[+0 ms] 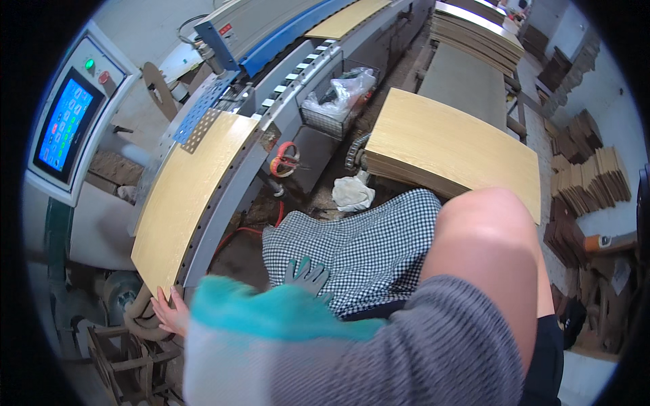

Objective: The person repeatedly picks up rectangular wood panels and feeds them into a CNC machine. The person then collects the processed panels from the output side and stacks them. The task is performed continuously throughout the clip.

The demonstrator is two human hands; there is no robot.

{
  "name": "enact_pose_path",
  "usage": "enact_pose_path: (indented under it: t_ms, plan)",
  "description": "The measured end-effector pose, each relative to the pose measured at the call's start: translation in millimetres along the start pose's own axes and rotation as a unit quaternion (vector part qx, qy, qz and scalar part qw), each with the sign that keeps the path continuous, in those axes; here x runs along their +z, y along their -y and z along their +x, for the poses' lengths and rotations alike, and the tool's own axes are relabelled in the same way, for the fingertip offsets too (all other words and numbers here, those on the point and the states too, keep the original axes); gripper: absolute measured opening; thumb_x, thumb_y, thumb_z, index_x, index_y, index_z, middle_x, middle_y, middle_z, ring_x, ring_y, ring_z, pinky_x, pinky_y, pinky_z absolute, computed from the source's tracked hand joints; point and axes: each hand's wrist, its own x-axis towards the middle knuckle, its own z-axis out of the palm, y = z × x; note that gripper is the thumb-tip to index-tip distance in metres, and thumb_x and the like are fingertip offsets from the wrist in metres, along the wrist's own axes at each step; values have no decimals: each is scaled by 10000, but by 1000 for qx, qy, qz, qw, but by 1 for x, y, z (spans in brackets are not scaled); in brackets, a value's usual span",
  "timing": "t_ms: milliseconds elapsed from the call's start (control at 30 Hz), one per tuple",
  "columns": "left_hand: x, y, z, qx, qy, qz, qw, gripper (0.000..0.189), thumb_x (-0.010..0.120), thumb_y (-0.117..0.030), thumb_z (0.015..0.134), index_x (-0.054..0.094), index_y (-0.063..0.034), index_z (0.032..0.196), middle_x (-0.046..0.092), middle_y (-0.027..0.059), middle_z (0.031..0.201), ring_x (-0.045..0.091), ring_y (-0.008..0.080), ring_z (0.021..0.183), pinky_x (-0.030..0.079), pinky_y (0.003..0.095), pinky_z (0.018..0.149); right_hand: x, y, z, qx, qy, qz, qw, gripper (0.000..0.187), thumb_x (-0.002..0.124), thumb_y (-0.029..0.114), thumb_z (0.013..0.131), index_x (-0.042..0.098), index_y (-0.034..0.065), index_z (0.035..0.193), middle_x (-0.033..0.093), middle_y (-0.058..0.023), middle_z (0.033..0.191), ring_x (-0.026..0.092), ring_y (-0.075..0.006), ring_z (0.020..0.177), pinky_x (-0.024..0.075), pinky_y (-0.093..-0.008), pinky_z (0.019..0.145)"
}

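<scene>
A long light wood-grain panel (195, 188) lies on the bed of an edge-banding machine (223, 208), its far end by a perforated blue plate (203, 109). My bare right hand (170, 313), fingers apart, is at the panel's near end; whether it touches cannot be told. The right arm, in a grey and teal knitted sleeve (284, 314), crosses the lower foreground. Under it, my left hand (306, 276), in a grey and green glove, rests spread on a black-and-white checked cloth (355, 238) over my lap. The sleeve hides its wrist.
A lit control screen (68, 124) stands left. Red-handled scissors (285, 160) hang at the machine's side, near a wire basket (330, 119) with plastic. A panel stack (452, 142) lies beyond my bare knee (482, 213). A white rag (353, 194) lies low by its roller; more boards (475, 35) stand behind.
</scene>
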Motion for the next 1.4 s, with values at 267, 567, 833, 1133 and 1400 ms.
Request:
enact_pose_path:
  t_ms: [267, 567, 833, 1133, 1400]
  plan:
    - [-10, 9, -8, -21, 2, 9, 1000, 617, 604, -538, 869, 514, -178, 1361, 469, 71, 1431, 361, 283, 1364, 131, 655, 1092, -24, -12, -63, 47, -37, -44, 997, 357, 641, 317, 809, 645, 36, 1028, 658, -101, 833, 643, -234, 777, 490, -343, 748]
    - [-6, 7, -11, -26, -14, -58, 998, 601, 622, -499, 874, 515, -163, 1361, 463, 109, 1430, 378, 314, 1348, 160, 630, 1085, 74, -187, -173, 496, -193, -359, 767, 606, 640, 387, 825, 533, -27, 1255, 612, -178, 1170, 579, -310, 1075, 408, -423, 960]
    - [0, 7, -15, -4, -58, -48, 997, 563, 642, -448, 877, 546, -121, 1325, 512, 138, 1372, 437, 300, 1295, 264, 498, 1069, 160, -219, -255, 612, -136, -374, 683, 803, 584, 446, 853, 316, -31, 1439, 373, -226, 1459, 354, -373, 1349, 226, -485, 1131]
    - [2, 7, -13, -7, -53, -65, 996, 582, 681, -410, 857, 537, -94, 1324, 518, 130, 1368, 422, 305, 1307, 263, 490, 1076, 171, -167, -223, 494, -265, -294, 774, 506, 618, 322, 858, 552, 11, 1251, 578, -166, 1246, 507, -336, 1186, 346, -460, 1032]
    - [6, 15, -9, -5, -50, -62, 997, 604, 686, -415, 851, 525, -91, 1334, 524, 119, 1365, 397, 325, 1324, 257, 491, 1089, 208, -188, -234, 360, -560, 633, 396, 524, 505, 512, 950, 596, 25, 1121, 687, -109, 948, 649, -218, 783, 548, -337, 727]
